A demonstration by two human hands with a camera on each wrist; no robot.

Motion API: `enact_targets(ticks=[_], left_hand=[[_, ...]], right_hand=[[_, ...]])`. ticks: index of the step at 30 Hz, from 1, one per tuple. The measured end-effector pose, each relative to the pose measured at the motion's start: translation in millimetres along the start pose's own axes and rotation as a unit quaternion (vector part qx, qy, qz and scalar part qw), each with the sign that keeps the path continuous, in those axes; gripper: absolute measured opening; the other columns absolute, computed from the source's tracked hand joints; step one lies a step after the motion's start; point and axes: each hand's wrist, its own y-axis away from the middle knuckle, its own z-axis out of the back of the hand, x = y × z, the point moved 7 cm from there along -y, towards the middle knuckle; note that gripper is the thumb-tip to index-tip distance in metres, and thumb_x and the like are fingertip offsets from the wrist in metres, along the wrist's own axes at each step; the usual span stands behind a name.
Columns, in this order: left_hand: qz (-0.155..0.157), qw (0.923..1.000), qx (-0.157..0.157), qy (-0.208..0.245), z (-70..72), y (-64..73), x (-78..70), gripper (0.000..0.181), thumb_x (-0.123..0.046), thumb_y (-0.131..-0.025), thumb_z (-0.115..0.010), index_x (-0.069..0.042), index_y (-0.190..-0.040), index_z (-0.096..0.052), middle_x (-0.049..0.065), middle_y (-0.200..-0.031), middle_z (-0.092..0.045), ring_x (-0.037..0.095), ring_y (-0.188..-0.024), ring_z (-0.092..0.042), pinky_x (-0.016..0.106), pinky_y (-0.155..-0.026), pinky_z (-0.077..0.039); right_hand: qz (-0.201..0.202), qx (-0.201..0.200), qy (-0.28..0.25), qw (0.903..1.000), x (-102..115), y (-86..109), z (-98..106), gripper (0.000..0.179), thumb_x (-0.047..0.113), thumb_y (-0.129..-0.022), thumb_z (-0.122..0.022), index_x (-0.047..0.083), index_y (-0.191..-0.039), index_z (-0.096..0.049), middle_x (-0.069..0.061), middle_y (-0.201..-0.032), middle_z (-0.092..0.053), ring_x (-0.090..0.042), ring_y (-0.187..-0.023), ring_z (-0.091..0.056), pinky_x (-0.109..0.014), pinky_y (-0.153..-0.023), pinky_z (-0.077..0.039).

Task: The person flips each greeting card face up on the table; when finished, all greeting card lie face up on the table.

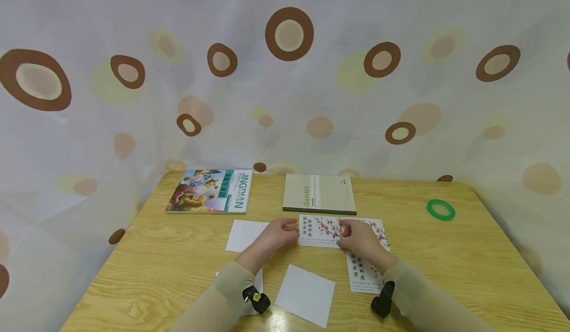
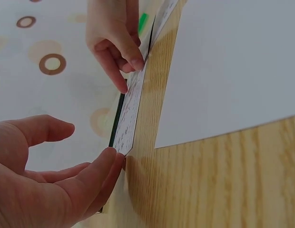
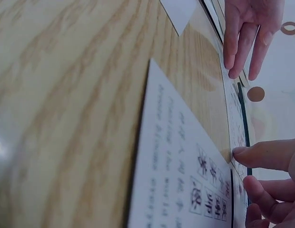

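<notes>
The wooden table (image 1: 450, 262) shows broad wood along its left and right edges. Far side: one book (image 1: 209, 191), one notebook (image 1: 319, 193). Nearer: three white sheets (image 1: 307, 295). Left hand (image 1: 277, 235), grip relaxed, reaches the central printed card's (image 1: 318, 230) left edge; right hand's (image 1: 361, 238) grip holds its right end. Three such cards, red-blossomed, dark-lettered; two lie right. One green ring (image 1: 448, 214), far right.

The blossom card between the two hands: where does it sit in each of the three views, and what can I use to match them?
Head: the blossom card lies below and slightly right of centre.
Left wrist: the blossom card is a steep, foreshortened strip just left of centre.
Right wrist: the blossom card is a narrow strip right of centre.
Shared landmark: the right hand, at one end of it.
</notes>
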Motion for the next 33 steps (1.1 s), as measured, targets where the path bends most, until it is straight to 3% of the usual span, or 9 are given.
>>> enact_targets(ticks=[13,20,25,33], left_hand=[[0.002,1.0000,0.004,-0.008,10.2,11.4,3.0,0.058,-0.012,-0.092,-0.066,0.001,-0.144,-0.045,0.019,-0.131,-0.062,0.027,-0.114,-0.063,0.038,-0.099,-0.053],[-0.002,0.9978,0.018,-0.064,15.2,25.9,1.3,0.058,-0.015,-0.090,-0.068,-0.003,-0.143,-0.049,0.014,-0.120,-0.065,0.020,-0.099,-0.064,0.038,-0.095,-0.055],[-0.008,0.9955,0.040,-0.085,13.6,36.1,1.2,0.059,-0.016,-0.089,-0.068,-0.003,-0.143,-0.049,0.013,-0.116,-0.065,0.019,-0.094,-0.063,0.038,-0.091,-0.055],[-0.004,0.9971,0.049,-0.058,14.9,46.7,4.7,0.059,-0.009,-0.089,-0.069,0.002,-0.143,-0.047,0.014,-0.110,-0.064,0.018,-0.089,-0.067,0.035,-0.085,-0.059]], right_hand=[[0.006,-0.006,-0.017,0.9998,-1,11.6,4,0.054,0.011,-0.084,-0.075,0.001,-0.134,-0.058,-0.001,-0.086,-0.061,-0.015,-0.074,-0.049,-0.029,-0.066,-0.040],[0.031,-0.001,-0.025,0.9992,10,30.0,6,0.053,0.009,-0.083,-0.076,0.003,-0.133,-0.059,-0.001,-0.089,-0.064,-0.013,-0.074,-0.051,-0.025,-0.062,-0.041],[0.029,0.023,-0.063,0.9973,15,43.8,2,0.056,0.006,-0.081,-0.076,0.004,-0.134,-0.058,-0.001,-0.092,-0.063,-0.012,-0.076,-0.053,-0.023,-0.060,-0.044],[0.064,0.065,-0.084,0.9923,21,64.9,-1,0.058,0.008,-0.080,-0.078,0.001,-0.134,-0.056,-0.002,-0.093,-0.064,-0.010,-0.077,-0.058,-0.020,-0.065,-0.050]])
